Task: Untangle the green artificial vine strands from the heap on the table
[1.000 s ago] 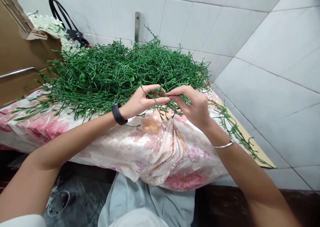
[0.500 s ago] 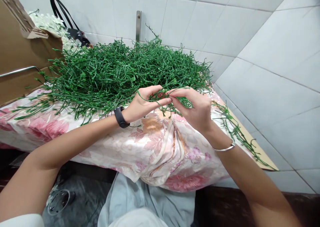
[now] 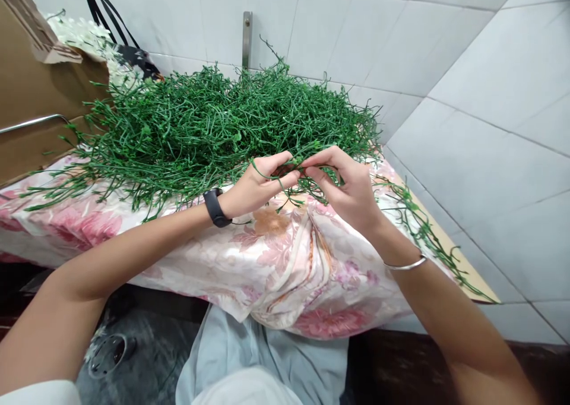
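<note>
A large heap of green plastic flower stems (image 3: pixel 214 126) lies over the back of the table, just beyond both hands. My left hand (image 3: pixel 260 185), with a black band on its wrist, is closed on a thin green stem that loops over the thumb side. Facing it, my right hand (image 3: pixel 345 182) pinches the same stem, thumb against fingers. The fingertips of the two hands nearly meet above the near edge of the heap. Exactly where the stem passes between the fingers is partly hidden.
A floral tablecloth (image 3: pixel 214 262) covers the table. Several separate stems (image 3: pixel 423 233) lie along the right edge. At the left stand a cardboard box (image 3: pixel 35 90), white flowers (image 3: pixel 84 34) and a black-handled bag (image 3: pixel 133 60). Tiled walls (image 3: pixel 503 126) close off the back and right.
My right hand has shifted slightly, its fingers bending more around the stem. My left hand stays almost in place, its thumb and fingers a little closer together. The view has moved slightly.
</note>
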